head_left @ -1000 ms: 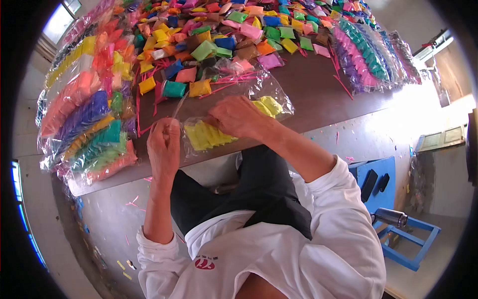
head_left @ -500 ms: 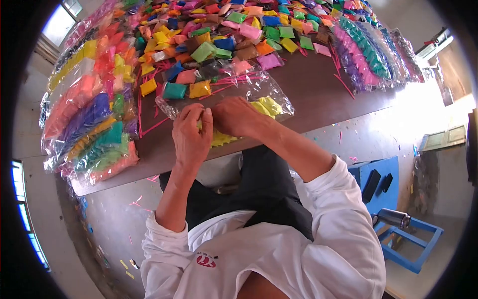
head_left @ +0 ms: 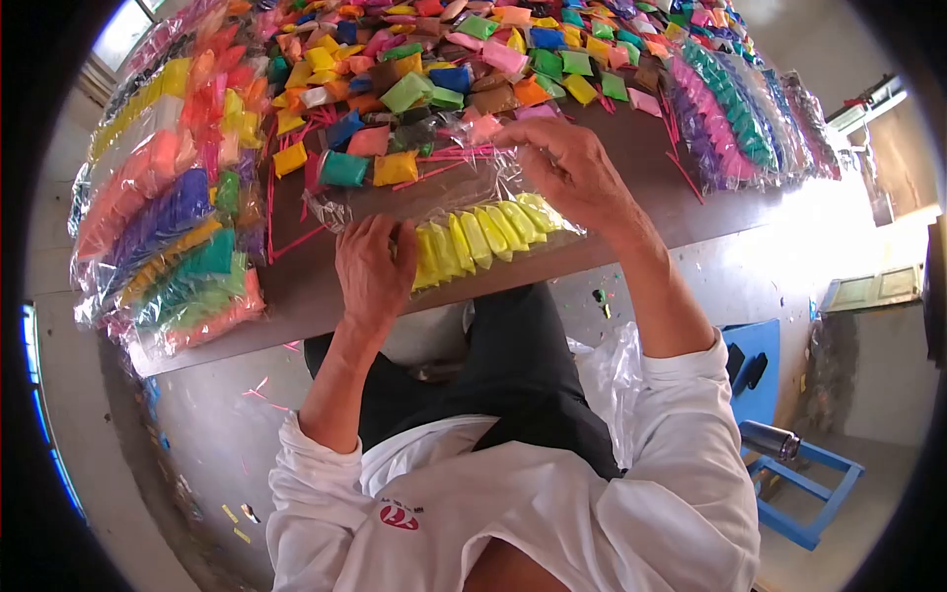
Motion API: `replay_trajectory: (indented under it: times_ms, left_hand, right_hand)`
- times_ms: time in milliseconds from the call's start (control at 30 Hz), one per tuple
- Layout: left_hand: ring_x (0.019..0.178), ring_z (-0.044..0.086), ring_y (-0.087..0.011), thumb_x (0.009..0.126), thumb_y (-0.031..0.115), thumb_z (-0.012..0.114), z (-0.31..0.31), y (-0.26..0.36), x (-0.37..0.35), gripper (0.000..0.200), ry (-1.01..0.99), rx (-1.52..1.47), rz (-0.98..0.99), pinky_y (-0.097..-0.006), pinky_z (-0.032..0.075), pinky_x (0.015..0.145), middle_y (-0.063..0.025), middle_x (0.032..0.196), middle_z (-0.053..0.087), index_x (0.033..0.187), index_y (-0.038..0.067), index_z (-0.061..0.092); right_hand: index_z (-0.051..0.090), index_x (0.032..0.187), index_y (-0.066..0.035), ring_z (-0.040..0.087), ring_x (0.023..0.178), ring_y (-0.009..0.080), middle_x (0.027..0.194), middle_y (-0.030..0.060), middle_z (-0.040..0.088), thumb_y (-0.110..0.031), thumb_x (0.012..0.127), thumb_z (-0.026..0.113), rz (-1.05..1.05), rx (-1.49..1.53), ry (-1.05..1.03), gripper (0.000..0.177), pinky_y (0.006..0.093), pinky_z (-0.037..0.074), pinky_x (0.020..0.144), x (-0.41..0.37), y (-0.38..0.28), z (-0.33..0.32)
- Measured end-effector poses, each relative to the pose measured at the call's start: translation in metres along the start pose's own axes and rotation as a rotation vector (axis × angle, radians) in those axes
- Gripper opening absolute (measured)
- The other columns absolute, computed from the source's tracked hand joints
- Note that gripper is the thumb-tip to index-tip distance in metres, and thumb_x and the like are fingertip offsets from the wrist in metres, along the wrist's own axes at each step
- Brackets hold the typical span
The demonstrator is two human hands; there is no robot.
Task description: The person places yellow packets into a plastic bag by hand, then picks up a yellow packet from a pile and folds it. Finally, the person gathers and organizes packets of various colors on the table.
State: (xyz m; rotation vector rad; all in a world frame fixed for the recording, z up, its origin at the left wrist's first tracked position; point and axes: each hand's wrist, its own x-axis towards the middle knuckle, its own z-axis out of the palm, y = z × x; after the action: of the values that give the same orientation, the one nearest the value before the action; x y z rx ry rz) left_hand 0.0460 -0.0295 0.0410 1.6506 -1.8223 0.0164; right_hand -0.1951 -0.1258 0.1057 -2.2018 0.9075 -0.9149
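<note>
A row of yellow packets (head_left: 478, 237) lies in a clear plastic bag near the table's front edge. At the row's left end is my left hand (head_left: 373, 259), its fingers curled down on the bag's edge, with what they pinch hidden. My right hand (head_left: 567, 173) is above the right part of the bag, fingers bent, with the fingertips at the clear film (head_left: 473, 181). Whether they grip the film is hard to tell. Beyond the bag lie a teal packet (head_left: 343, 169) and an orange-yellow packet (head_left: 396, 168).
Loose colourful packets (head_left: 434, 89) cover the table's far part. Filled clear bags stack at the left (head_left: 178, 217) and right (head_left: 735, 109). Pink strips (head_left: 273, 212) lie on the brown table (head_left: 326, 296). A metal flask (head_left: 769, 440) rests on a blue stool (head_left: 814, 493) at the right.
My right hand has moved right and away from my left hand, uncovering the yellow row. My left hand has stayed nearly in place at the left end.
</note>
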Motion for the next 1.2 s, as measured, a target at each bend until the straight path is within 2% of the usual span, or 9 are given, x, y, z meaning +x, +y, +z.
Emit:
replay_trajectory:
  times_ms: [33,133,333,533,633,733,833,933,1200]
  left_hand:
    - [0.077,0.056,-0.0361,0.087,0.014,0.061,0.0,0.0,0.0,0.015,0.002,0.002,0.003,-0.0458,0.042,0.074,-0.0137,0.075,0.058,0.078,0.003,0.056]
    - [0.078,0.056,-0.0363,0.088,0.015,0.061,-0.001,0.001,0.001,0.017,0.006,-0.003,0.014,-0.0459,0.042,0.074,-0.014,0.077,0.06,0.078,0.003,0.056]
    - [0.076,0.057,-0.0368,0.09,0.017,0.06,-0.002,0.001,-0.001,0.02,0.001,-0.043,0.001,-0.0458,0.042,0.076,-0.0137,0.076,0.061,0.077,0.004,0.055]
    - [0.073,0.057,-0.0372,0.09,0.018,0.061,-0.001,0.001,-0.001,0.02,0.021,-0.067,-0.027,-0.0458,0.042,0.075,-0.0126,0.073,0.062,0.076,0.004,0.055]
    - [0.073,0.057,-0.0369,0.088,0.017,0.062,-0.002,0.002,-0.002,0.019,0.008,-0.052,-0.049,-0.0459,0.042,0.075,-0.0129,0.072,0.062,0.076,0.004,0.055]
    - [0.073,0.058,-0.0363,0.087,0.016,0.063,0.0,0.001,-0.002,0.018,0.021,-0.038,-0.042,-0.0459,0.042,0.074,-0.0133,0.072,0.062,0.075,0.004,0.055]
    - [0.074,0.058,-0.0357,0.087,0.016,0.063,0.002,-0.001,-0.001,0.018,0.016,-0.036,-0.017,-0.0457,0.043,0.073,-0.0136,0.073,0.062,0.075,0.004,0.055]
    - [0.074,0.058,-0.036,0.088,0.017,0.063,0.001,-0.001,0.0,0.019,0.011,-0.027,-0.006,-0.0458,0.043,0.073,-0.014,0.073,0.062,0.076,0.004,0.056]
    - [0.076,0.058,-0.0366,0.092,0.021,0.062,-0.008,0.005,0.009,0.021,-0.015,-0.064,0.017,-0.0453,0.043,0.075,-0.0139,0.079,0.063,0.08,0.003,0.059]
  right_hand:
    - [0.063,0.113,-0.003,0.057,0.112,0.0345,0.113,0.0143,0.064,-0.013,0.089,0.059,0.051,-0.033,-0.056,0.026,0.0436,0.046,0.095,-0.002,0.0,-0.002]
    - [0.064,0.11,-0.002,0.061,0.104,0.0325,0.107,0.0165,0.065,-0.027,0.092,0.058,-0.208,-0.306,-0.105,0.032,0.0439,0.047,0.091,-0.011,0.018,0.02]
    - [0.065,0.106,-0.004,0.06,0.1,0.0325,0.102,0.0141,0.065,-0.036,0.095,0.054,-0.08,-0.438,-0.206,0.035,0.0444,0.046,0.089,-0.024,0.042,0.036]
    - [0.065,0.093,-0.005,0.06,0.09,0.0339,0.084,0.013,0.063,-0.034,0.095,0.053,-0.11,-0.504,-0.218,0.031,0.0444,0.045,0.085,-0.02,0.049,0.04]
    - [0.065,0.097,-0.005,0.06,0.093,0.0324,0.088,0.0132,0.064,-0.033,0.093,0.056,-0.102,-0.537,-0.166,0.03,0.0448,0.045,0.086,-0.019,0.032,0.035]
    - [0.065,0.095,-0.007,0.059,0.098,0.0299,0.094,0.0116,0.064,-0.03,0.088,0.061,-0.246,-0.557,0.025,0.024,0.0437,0.045,0.087,-0.02,0.012,0.04]
    - [0.063,0.1,-0.008,0.057,0.097,0.0291,0.098,0.0104,0.062,-0.027,0.085,0.065,-0.365,-0.464,0.061,0.024,0.0431,0.044,0.087,-0.02,-0.008,0.066]
    - [0.062,0.101,-0.008,0.056,0.095,0.0287,0.097,0.0096,0.059,-0.027,0.084,0.065,-0.279,-0.477,-0.075,0.025,0.0428,0.044,0.084,-0.021,-0.017,0.087]
    - [0.06,0.095,-0.008,0.056,0.089,0.0283,0.086,0.0103,0.058,-0.026,0.084,0.065,-0.205,-0.545,-0.052,0.023,0.0405,0.043,0.079,-0.022,-0.007,0.102]
